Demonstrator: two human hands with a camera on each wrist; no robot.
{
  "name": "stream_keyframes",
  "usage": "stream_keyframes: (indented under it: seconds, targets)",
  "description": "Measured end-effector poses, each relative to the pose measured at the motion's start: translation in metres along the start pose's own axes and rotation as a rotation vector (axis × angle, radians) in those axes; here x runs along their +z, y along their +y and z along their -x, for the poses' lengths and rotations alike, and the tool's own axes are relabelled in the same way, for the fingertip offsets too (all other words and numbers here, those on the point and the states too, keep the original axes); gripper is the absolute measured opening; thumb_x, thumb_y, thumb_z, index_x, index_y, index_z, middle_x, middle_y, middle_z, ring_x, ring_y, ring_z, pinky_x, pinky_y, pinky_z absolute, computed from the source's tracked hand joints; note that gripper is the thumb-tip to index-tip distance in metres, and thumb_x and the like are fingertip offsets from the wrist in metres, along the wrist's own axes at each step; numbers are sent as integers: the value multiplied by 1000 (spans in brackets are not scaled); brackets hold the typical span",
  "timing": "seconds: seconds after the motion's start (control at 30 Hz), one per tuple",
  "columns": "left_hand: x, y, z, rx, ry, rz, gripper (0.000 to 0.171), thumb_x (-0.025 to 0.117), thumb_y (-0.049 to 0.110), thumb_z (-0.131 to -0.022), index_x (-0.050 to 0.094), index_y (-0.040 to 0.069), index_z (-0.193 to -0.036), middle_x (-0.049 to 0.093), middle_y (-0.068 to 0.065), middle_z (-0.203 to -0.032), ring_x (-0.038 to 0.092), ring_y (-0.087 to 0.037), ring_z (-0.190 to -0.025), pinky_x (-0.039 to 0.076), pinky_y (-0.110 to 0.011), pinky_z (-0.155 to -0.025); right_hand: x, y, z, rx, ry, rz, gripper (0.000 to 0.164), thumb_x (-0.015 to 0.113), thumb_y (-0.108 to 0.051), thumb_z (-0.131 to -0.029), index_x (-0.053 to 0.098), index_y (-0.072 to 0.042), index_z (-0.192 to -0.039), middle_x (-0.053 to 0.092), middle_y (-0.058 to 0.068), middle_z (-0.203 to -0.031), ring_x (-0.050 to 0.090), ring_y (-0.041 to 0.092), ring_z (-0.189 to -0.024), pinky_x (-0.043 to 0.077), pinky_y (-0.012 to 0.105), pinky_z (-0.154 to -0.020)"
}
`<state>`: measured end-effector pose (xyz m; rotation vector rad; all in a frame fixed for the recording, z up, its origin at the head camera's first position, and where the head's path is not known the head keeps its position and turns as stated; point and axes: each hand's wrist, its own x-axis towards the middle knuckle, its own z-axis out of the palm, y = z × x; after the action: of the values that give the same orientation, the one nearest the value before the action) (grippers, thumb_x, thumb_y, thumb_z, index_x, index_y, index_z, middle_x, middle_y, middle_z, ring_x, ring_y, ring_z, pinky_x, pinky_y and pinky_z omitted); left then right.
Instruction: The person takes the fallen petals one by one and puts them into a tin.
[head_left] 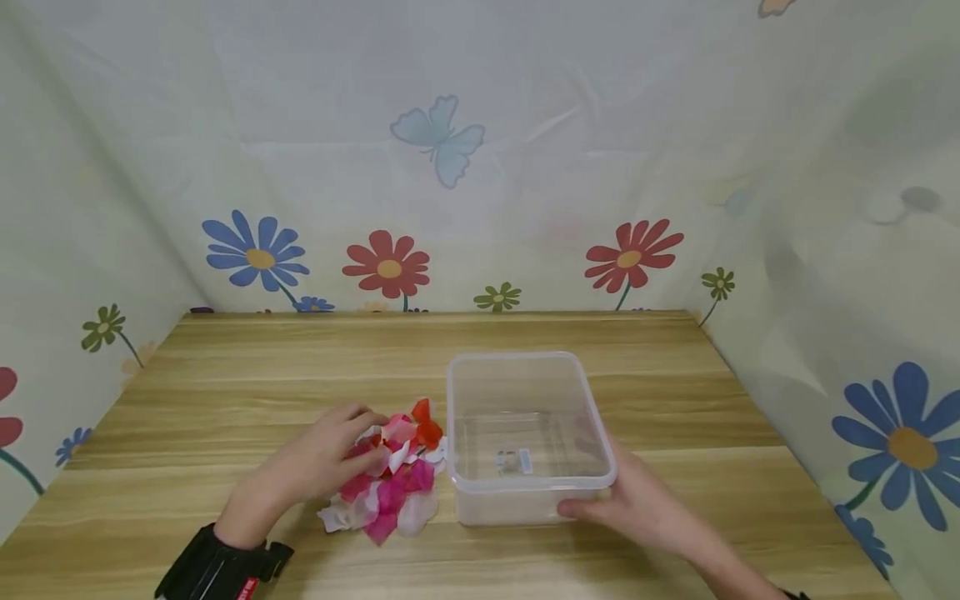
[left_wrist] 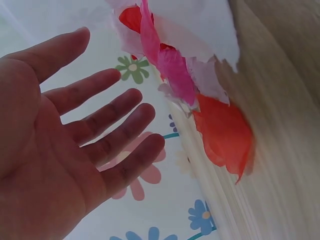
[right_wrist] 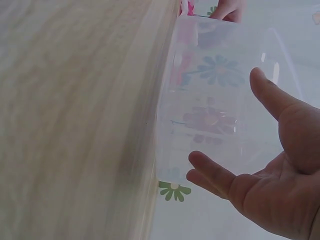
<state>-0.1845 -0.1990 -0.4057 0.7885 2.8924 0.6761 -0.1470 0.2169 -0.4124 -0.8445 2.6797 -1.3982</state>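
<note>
Tbl [head_left: 300,350] bore the clear plastic box [head_left: 487,505], approx. square, no obvious long axis. R hand [head_left: 637,500], spread open, was at its R side, thumb by the front. L hand [head_left: 318,458], fingers loose & apart, was nearer the petals [head_left: 408,477]: heap just L of box, long axis near-L to far-R.
</note>
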Motion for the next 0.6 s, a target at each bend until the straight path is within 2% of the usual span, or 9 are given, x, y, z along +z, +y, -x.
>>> stream_keyframes:
  seconds: [0.2, 0.33, 0.47, 0.6]
  targets:
    - [3, 4, -5, 25, 9, -15, 39, 79, 28, -92, 70, 8, -125, 63, -3, -114, 59, -20, -102, 56, -40, -88, -2, 0, 1, 5, -2, 14, 107, 88, -36, -80, 23, -11, -162, 53, 20, -146, 56, 37, -126, 45, 61, -100]
    - [5, 8, -10, 19, 5, -23, 35, 82, 28, -90, 72, 12, -119, 64, 1, -111, 59, -18, -100, 56, -36, -85, -2, -1, 1, -9, -6, 6, 108, 88, -35, -81, 22, -13, -163, 53, 19, -146, 56, 38, -126, 44, 61, -100]
    - [8, 11, -11, 22, 2, -25, 31, 83, 27, -89, 73, 12, -115, 64, 1, -107, 59, -19, -97, 57, -34, -83, -2, -2, 0, -24, -4, -9, 114, 89, -33, -80, 15, -18, -165, 48, 18, -150, 54, 38, -128, 44, 57, -102]
    - [10, 10, -11, 12, -2, -28, 28, 83, 29, -89, 73, 14, -110, 62, 2, -103, 57, -17, -93, 56, -31, -79, -1, -2, -2, -9, -23, -73, 122, 91, -33, -78, 8, -22, -166, 40, 20, -156, 50, 40, -131, 41, 54, -105]
